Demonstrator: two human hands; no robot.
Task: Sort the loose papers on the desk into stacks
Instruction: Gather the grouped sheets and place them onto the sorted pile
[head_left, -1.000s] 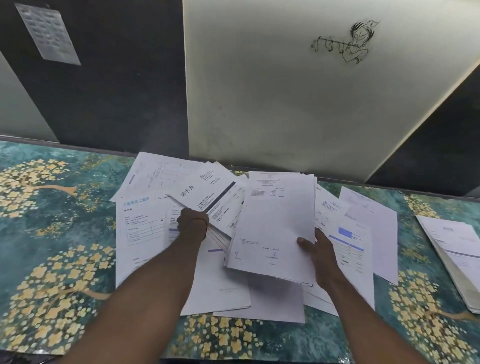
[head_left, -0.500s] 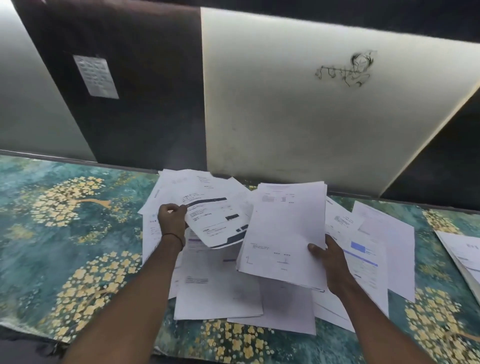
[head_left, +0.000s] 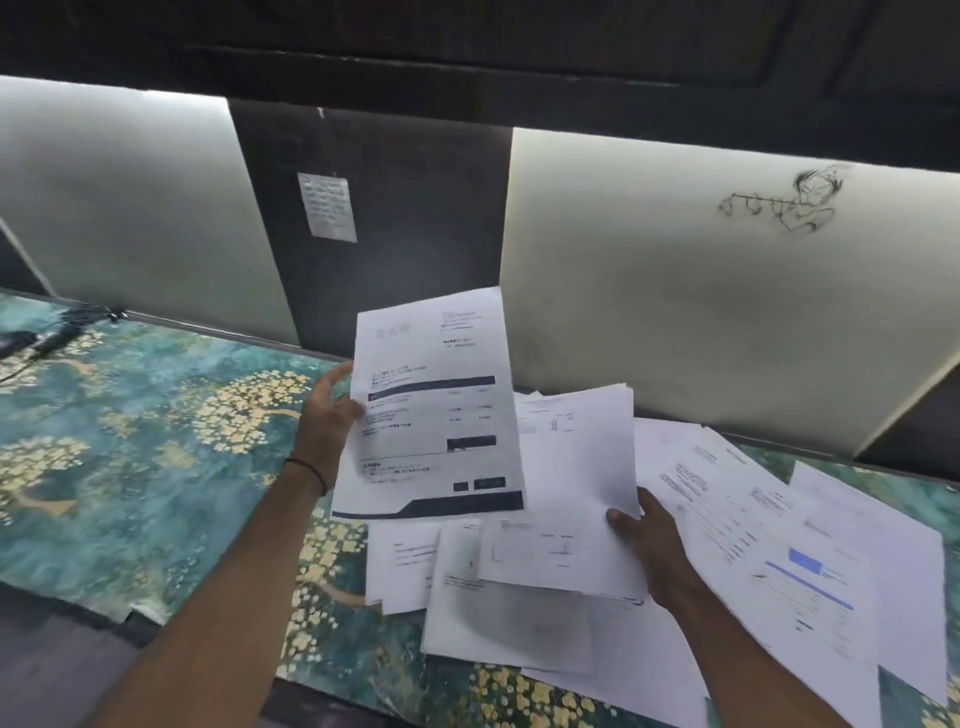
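My left hand (head_left: 327, 415) pinches a dark-banded sheet (head_left: 431, 405) upright, patterned desk (head_left: 130, 415) lying to its left; my right hand (head_left: 649, 545) grips a sheaf (head_left: 576, 467).

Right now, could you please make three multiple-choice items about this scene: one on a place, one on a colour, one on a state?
1. Where is the drawing?
A. on the right panel
B. on the floor
C. on a door

2. What colour is the band across the sheet in the left hand?
A. red
B. dark blue
C. green

3. How does the right hand hold its stack?
A. flat palm on top
B. not touching
C. gripping its edge, thumb on top

Key: 1 A, it is inked on the pale panel at right; 2 B, the band looks dark blue; 3 C, the thumb lies on the stack's lower right edge.
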